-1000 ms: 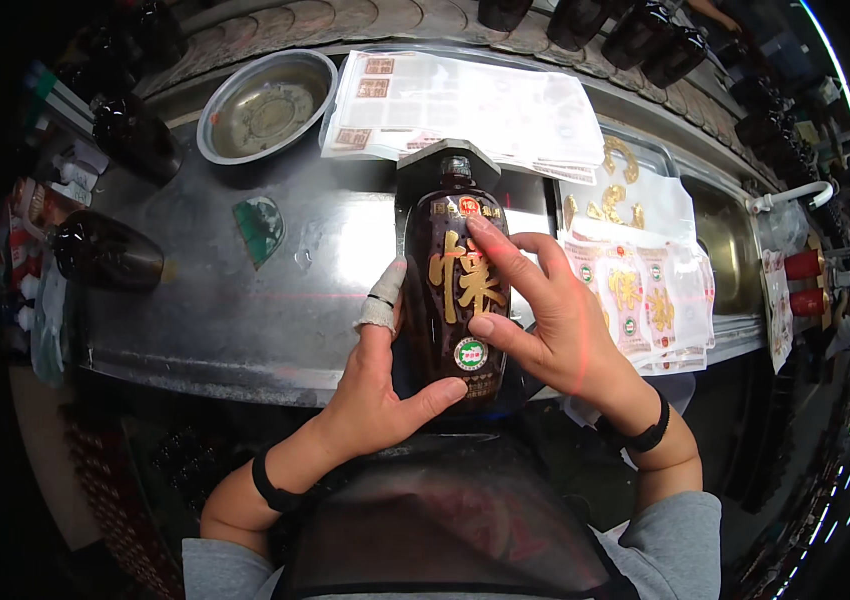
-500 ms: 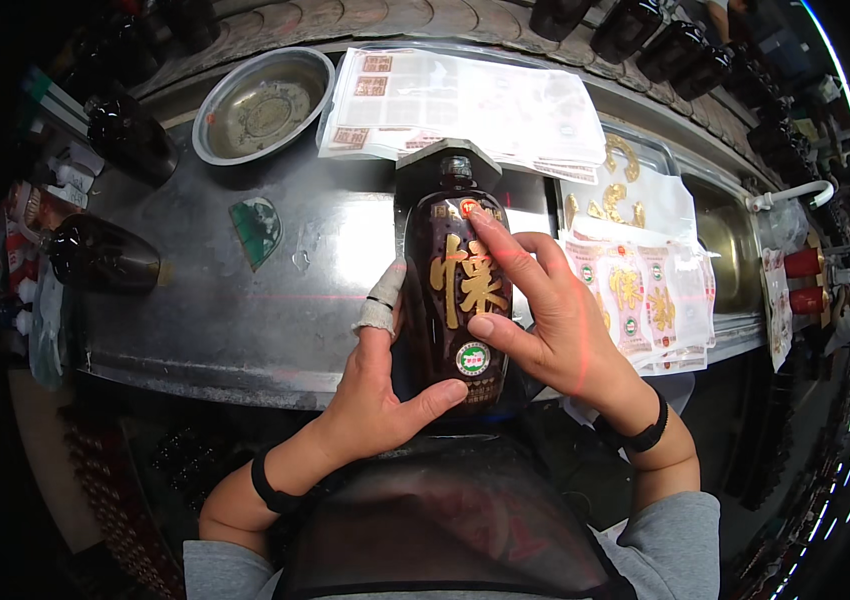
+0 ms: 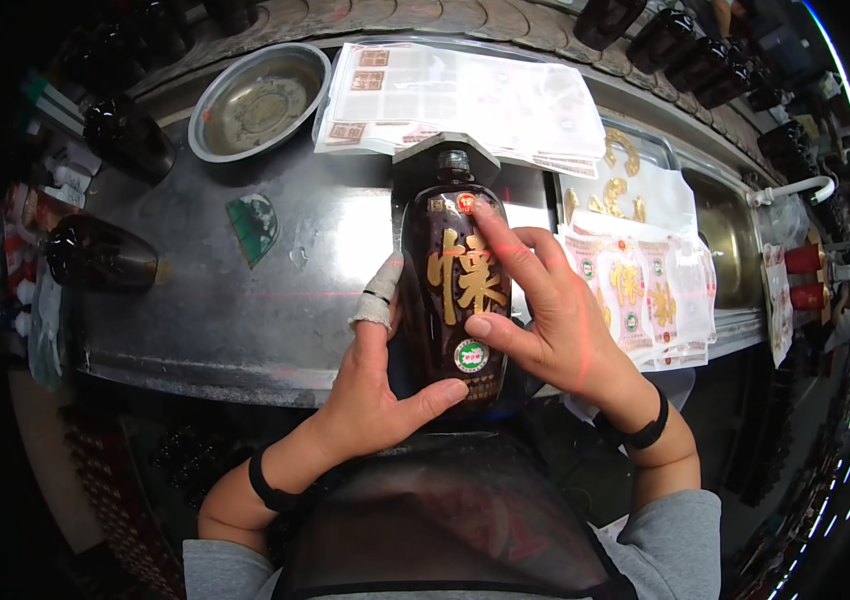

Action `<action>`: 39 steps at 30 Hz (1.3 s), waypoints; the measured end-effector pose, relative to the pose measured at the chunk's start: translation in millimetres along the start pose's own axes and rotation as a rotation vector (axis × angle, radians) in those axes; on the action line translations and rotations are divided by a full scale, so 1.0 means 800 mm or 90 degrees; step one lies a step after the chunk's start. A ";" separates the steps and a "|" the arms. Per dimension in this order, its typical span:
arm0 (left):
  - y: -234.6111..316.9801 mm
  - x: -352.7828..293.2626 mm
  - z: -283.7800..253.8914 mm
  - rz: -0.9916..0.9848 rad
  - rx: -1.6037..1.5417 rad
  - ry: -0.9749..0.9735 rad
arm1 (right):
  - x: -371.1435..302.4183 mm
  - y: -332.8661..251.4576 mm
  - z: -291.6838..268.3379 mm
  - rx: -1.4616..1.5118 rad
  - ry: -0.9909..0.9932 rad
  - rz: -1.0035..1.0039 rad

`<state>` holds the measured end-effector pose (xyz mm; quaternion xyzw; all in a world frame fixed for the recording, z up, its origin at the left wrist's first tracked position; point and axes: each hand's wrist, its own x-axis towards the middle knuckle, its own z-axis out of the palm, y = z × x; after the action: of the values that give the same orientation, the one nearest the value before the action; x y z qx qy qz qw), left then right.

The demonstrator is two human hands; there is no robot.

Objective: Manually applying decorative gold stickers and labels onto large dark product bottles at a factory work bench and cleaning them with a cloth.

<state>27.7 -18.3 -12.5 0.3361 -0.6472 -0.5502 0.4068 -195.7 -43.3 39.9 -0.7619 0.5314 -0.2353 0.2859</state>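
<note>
– Left hand [image 3: 370,395]?
– Holding the left side of the dark bottle [image 3: 453,300], thumb on its front.
– Where's the bottle?
– Between both hands, at the metal counter [image 3: 175,320] edge.
– Right hand [image 3: 567,325]?
– Spread, index finger and thumb touching its front

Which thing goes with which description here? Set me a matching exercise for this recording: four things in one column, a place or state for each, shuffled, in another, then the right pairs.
Things
1. Left hand
2. Right hand
3. Metal basin
4. Green piece

Places and states
A. Stands beside the stack of white sheets
B. Index finger reaches up the front of the dark bottle
C. Lies flat on the metal tabletop
D. Wears a whitish finger cover

Right pairs: 1-D; 2-B; 3-A; 4-C
</note>
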 end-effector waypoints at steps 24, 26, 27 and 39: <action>0.006 0.018 -0.002 -0.083 -0.080 -0.001 | -0.014 0.023 0.016 0.326 0.039 0.119; 0.011 0.022 -0.004 -0.076 -0.090 -0.002 | -0.015 0.024 0.016 0.352 0.022 0.135; 0.015 0.027 -0.004 -0.098 -0.128 0.015 | -0.013 0.024 0.019 0.351 0.020 0.134; 0.015 0.040 0.000 -0.174 -0.237 0.079 | -0.008 0.022 0.024 0.454 0.055 0.154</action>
<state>14.1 -44.4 4.7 0.3730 -0.4566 -0.6885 0.4224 -196.9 -38.4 13.5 -0.5356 0.5140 -0.4019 0.5360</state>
